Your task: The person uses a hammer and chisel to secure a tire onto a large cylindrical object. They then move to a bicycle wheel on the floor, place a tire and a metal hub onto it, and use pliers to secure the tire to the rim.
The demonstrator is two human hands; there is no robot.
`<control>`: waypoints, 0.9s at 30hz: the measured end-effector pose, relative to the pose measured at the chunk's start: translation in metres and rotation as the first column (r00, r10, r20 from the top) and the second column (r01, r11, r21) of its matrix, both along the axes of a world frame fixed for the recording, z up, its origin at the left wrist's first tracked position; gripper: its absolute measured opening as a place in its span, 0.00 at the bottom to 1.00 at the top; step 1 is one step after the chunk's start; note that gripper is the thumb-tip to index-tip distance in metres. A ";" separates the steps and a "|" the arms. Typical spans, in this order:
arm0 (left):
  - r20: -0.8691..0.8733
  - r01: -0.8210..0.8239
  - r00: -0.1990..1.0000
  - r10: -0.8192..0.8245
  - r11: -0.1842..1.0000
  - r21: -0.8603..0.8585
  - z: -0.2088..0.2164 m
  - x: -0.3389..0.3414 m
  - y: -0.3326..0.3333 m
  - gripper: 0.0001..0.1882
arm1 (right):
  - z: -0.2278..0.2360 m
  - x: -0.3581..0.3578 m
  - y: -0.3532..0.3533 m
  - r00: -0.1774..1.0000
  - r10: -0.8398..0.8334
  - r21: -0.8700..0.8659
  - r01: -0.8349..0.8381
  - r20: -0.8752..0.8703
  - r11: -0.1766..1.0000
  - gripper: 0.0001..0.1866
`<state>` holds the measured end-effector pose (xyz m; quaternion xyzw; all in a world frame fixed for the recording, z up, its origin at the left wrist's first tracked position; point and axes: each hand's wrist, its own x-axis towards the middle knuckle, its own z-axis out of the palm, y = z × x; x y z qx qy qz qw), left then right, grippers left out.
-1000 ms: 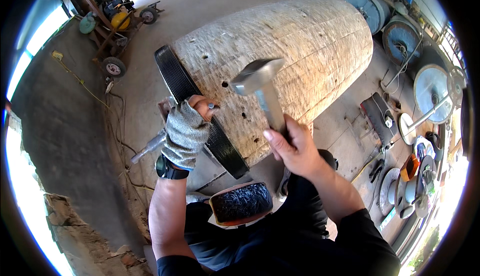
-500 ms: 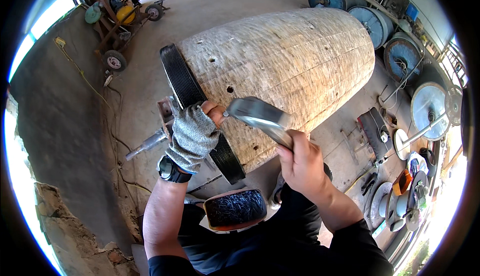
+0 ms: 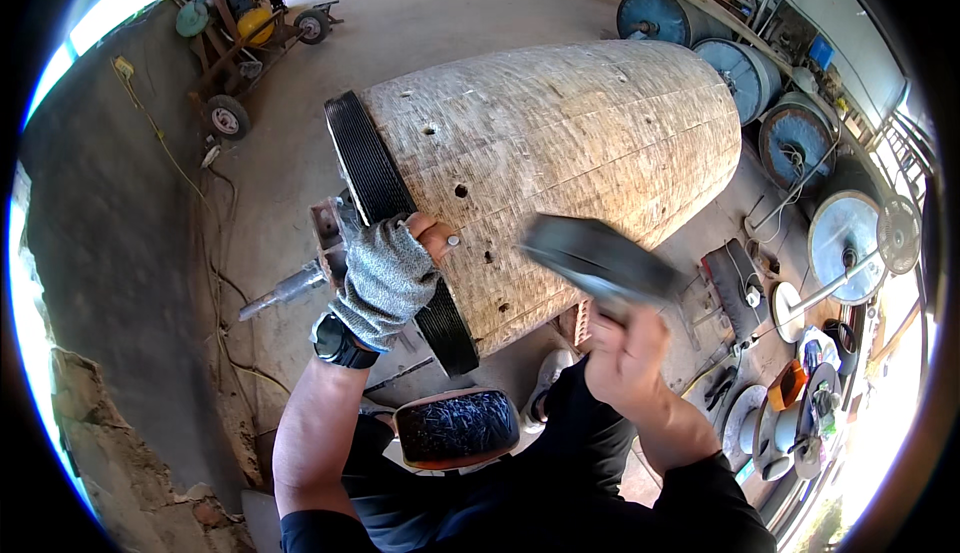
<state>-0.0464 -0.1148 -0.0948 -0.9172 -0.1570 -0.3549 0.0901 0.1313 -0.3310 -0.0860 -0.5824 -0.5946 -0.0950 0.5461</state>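
My left hand (image 3: pixel 390 271), in a grey knit fingerless glove, rests at the near end of a large wood-clad drum (image 3: pixel 570 133). Its fingers are closed around a metal pin (image 3: pixel 453 241); only the round end shows past the fingertips. Under that hand a black ridged band (image 3: pixel 370 158) wraps the drum's end. My bare right hand (image 3: pixel 630 348) grips a hammer (image 3: pixel 605 258), its broad dark head slightly blurred and raised to the right of the pin, apart from it. Several dark holes dot the wood.
Between my legs sits a container (image 3: pixel 440 465) full of thin shiny nails. A metal shaft (image 3: pixel 285 291) sticks out from the drum's end. Blue-ended drums (image 3: pixel 650 15) line the right side, near a pedestal fan (image 3: pixel 898 233). A wheeled cart (image 3: pixel 228 118) stands far left, and cables lie along the wall.
The hammer has swung away from the pin, back to the right with my right hand. My left hand keeps its hold on the pin. The view has shifted slightly.
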 end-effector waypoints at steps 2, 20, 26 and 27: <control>-0.008 0.001 1.000 -0.002 1.000 -0.011 0.003 0.001 -0.003 0.09 | -0.006 0.002 0.010 0.996 0.025 -0.013 -0.024 0.086 1.000 0.09; 0.037 0.041 0.999 -0.040 0.999 -0.034 0.000 0.005 -0.002 0.07 | -0.003 0.003 -0.004 0.992 0.106 0.047 -0.103 -0.061 0.994 0.06; 0.007 0.071 0.997 -0.071 0.997 -0.033 -0.008 -0.005 -0.001 0.08 | -0.015 -0.007 -0.003 0.999 -0.010 -0.405 -0.012 -0.054 0.914 0.11; 0.000 0.015 1.000 -0.015 1.000 -0.005 -0.006 0.001 0.002 0.08 | -0.008 -0.004 0.000 0.999 -0.018 -0.173 0.024 0.035 0.985 0.12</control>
